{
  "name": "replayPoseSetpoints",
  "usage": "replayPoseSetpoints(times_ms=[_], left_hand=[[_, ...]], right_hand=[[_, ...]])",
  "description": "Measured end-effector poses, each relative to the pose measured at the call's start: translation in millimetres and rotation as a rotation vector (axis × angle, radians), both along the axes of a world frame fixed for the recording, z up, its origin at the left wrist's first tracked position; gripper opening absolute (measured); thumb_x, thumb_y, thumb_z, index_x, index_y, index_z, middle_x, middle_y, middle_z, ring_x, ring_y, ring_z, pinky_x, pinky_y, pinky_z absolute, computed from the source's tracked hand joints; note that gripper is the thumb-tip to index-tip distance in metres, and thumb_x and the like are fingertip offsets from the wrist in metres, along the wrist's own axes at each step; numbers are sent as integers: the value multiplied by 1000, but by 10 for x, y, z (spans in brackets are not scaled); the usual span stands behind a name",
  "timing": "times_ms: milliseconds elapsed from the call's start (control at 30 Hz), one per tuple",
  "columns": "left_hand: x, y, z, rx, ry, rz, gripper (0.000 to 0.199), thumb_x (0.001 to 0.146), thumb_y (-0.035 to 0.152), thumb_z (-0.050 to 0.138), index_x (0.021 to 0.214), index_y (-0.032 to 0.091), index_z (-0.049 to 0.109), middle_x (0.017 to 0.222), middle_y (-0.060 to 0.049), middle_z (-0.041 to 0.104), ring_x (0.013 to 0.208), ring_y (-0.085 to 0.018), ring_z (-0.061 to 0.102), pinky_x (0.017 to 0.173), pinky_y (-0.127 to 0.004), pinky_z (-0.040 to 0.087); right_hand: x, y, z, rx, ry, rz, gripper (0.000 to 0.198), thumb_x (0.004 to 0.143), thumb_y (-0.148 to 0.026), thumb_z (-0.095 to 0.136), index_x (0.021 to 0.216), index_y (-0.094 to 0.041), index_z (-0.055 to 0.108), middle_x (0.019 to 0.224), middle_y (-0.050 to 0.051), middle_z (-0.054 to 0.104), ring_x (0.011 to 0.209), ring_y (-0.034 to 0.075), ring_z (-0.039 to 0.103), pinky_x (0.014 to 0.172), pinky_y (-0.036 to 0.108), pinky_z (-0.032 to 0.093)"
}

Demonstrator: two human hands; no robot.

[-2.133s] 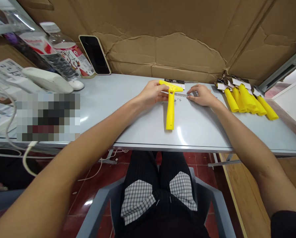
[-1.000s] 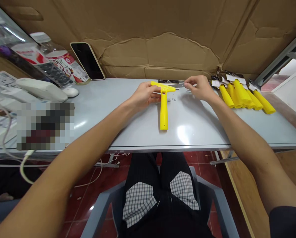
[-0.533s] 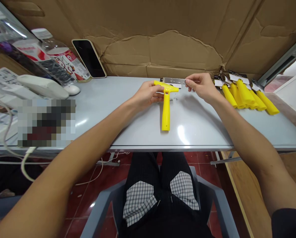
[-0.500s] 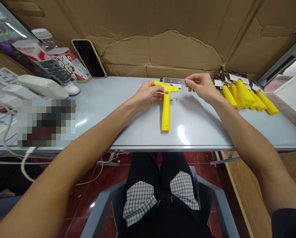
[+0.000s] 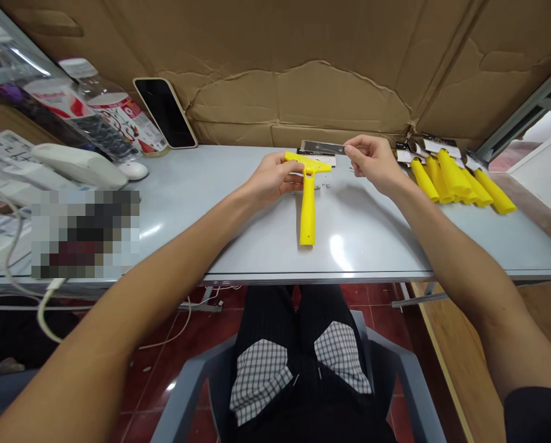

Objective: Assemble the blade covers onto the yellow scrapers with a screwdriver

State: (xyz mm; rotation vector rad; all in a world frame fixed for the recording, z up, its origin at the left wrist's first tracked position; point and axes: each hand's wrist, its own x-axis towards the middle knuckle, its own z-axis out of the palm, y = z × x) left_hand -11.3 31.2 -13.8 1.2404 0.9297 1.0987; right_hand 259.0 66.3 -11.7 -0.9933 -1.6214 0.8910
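Observation:
My left hand (image 5: 279, 178) grips a yellow scraper handle (image 5: 308, 206) by the left end of its wide head, the grip pointing toward me. Between the thumb and fingers of my right hand (image 5: 372, 161) is one end of a flat metal blade (image 5: 321, 147). The blade extends left, just beyond the handle's head and apart from it. Under it lies a black-and-white card (image 5: 328, 159), partly covered. Several small screws (image 5: 325, 185) are scattered on the table right of the handle.
Several yellow scrapers (image 5: 455, 175) with tagged heads lie at the right. On the left are a phone (image 5: 165, 114) leaning on cardboard (image 5: 340, 92), plastic bottles (image 5: 118, 114), a white mouse (image 5: 134, 170) and a blurred-out item (image 5: 88, 234). The table's front edge (image 5: 321, 277) runs before my lap.
The blade in my right hand has tilted, so its face looks darker and its left end sits slightly higher and further left. My left hand still holds the handle in nearly the same place.

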Motion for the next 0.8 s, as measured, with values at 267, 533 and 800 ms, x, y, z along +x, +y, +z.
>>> replayPoseSetpoints(times_ms=[267, 533, 800], left_hand=[[-3, 1, -2, -15, 10, -3, 17, 85, 19, 81, 99, 15, 72, 108, -13, 85, 84, -19, 80, 81, -34, 65], [-2, -5, -4, -28, -12, 7, 17, 85, 19, 82, 99, 14, 74, 109, -14, 85, 81, -18, 81, 77, -32, 64], [2, 13, -45, -7, -12, 34, 15, 83, 19, 79, 95, 15, 71, 107, -13, 83, 85, -19, 79, 80, -35, 62]], right_hand=[[-80, -149, 132, -162, 221, 38, 28, 89, -34, 98, 88, -24, 72, 82, 1, 68, 70, 13, 57, 54, 24, 45], [-49, -163, 133, -212, 315, 49, 43, 77, -24, 99, 105, -29, 67, 79, -6, 66, 76, 16, 69, 65, 30, 57], [-25, -91, 139, -200, 336, -44, 40, 82, -33, 98, 95, -28, 61, 87, -3, 69, 76, 14, 71, 67, 29, 59]])
